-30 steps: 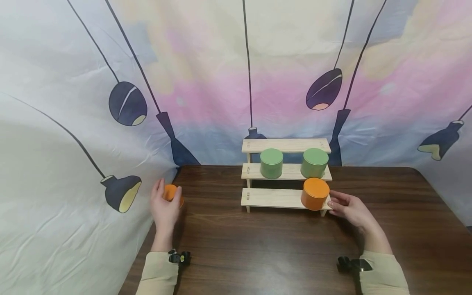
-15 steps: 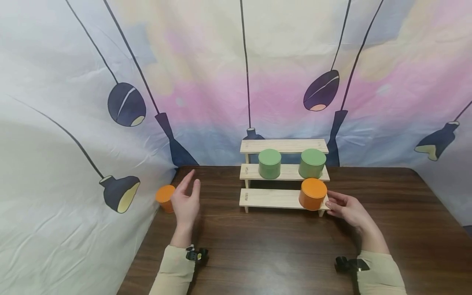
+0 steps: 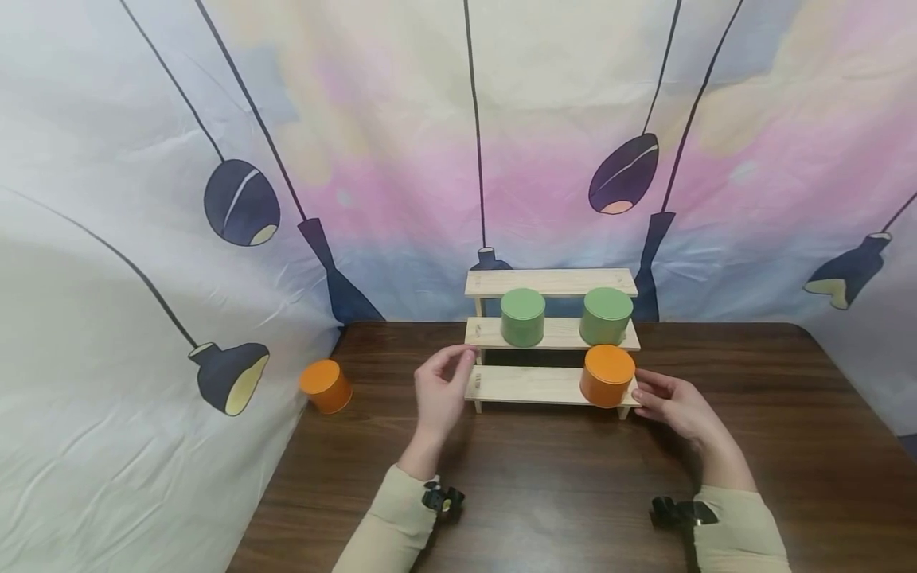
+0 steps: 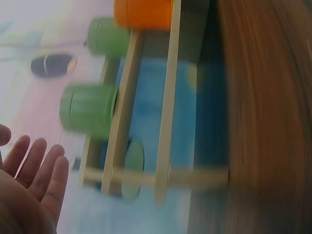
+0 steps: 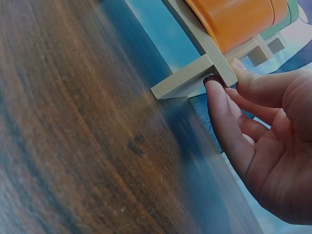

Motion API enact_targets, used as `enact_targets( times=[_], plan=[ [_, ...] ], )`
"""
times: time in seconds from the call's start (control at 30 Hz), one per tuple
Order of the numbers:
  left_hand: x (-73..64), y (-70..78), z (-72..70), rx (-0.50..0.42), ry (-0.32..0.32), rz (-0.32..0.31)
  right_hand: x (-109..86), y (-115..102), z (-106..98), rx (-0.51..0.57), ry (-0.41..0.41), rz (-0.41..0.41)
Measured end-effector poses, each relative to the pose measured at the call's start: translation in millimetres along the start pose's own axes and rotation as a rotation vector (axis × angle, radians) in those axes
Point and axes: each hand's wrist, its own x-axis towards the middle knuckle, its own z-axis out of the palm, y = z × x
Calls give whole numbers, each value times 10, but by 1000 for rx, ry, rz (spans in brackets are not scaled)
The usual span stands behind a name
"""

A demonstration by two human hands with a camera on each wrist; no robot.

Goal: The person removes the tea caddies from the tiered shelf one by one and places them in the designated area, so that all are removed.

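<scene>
A three-step wooden shelf (image 3: 530,385) stands on the table. At its lowest step's right end, my right hand (image 3: 677,406) pinches the board between thumb and fingers; the right wrist view shows this grip on the wooden end (image 5: 222,68). Just off the shelf's left end is my left hand (image 3: 440,390), holding nothing, its fingers (image 4: 41,170) loosely extended in the left wrist view. An orange tin (image 3: 608,376) sits on the bottom step at the right. On the middle step are two green tins, one left (image 3: 523,318) and one right (image 3: 606,317).
Another orange tin (image 3: 325,387) stands at the table's left edge by the curtain. In the left wrist view, a green round shape (image 4: 133,163) shows behind the shelf frame. A lamp-printed curtain (image 3: 401,159) hangs behind the brown table (image 3: 544,485).
My left hand has let go of the orange tin at the left and moved right to the shelf's left end. The right hand keeps its hold on the shelf.
</scene>
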Motion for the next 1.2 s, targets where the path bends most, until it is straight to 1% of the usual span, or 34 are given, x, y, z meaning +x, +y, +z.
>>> enact_targets(
  times=[0.1, 0.27, 0.37, 0.53, 0.63, 0.7, 0.77, 0.83, 0.9, 0.97, 1.07, 1.2],
  plan=[
    [-54, 33, 224, -52, -61, -12, -3, 1, -3, 5, 0, -7],
    [-148, 89, 576, -122, -138, -21, -12, -4, 0, 5, 2, -8],
    [-201, 103, 781, -169, -181, -41, -10, -2, -10, 0, 9, 0],
    [-271, 102, 1076, -231, -230, -82, -4, -8, -19, -6, 23, 10],
    [-301, 85, 1211, -220, -249, -92, -9, -7, -13, -8, 18, 4],
    [-314, 73, 1277, -188, -282, -97, -9, -1, -12, -12, 17, -1],
    [-323, 51, 1330, -134, -333, -94, -8, 3, -15, -11, 14, -4],
    [-330, 35, 1367, -81, -389, -85, -4, 12, -18, -9, 17, -2],
    [-331, 18, 1379, -41, -431, -74, 9, 19, -4, -3, 18, 0],
    [-329, 7, 1386, -19, -451, -65, 18, 28, 3, 0, 19, 4],
    [-325, -8, 1402, -9, -462, -75, 18, 36, -3, -1, 21, 5],
    [-320, -41, 1431, 3, -470, -120, 11, 31, -2, -1, 18, 3]
  ],
)
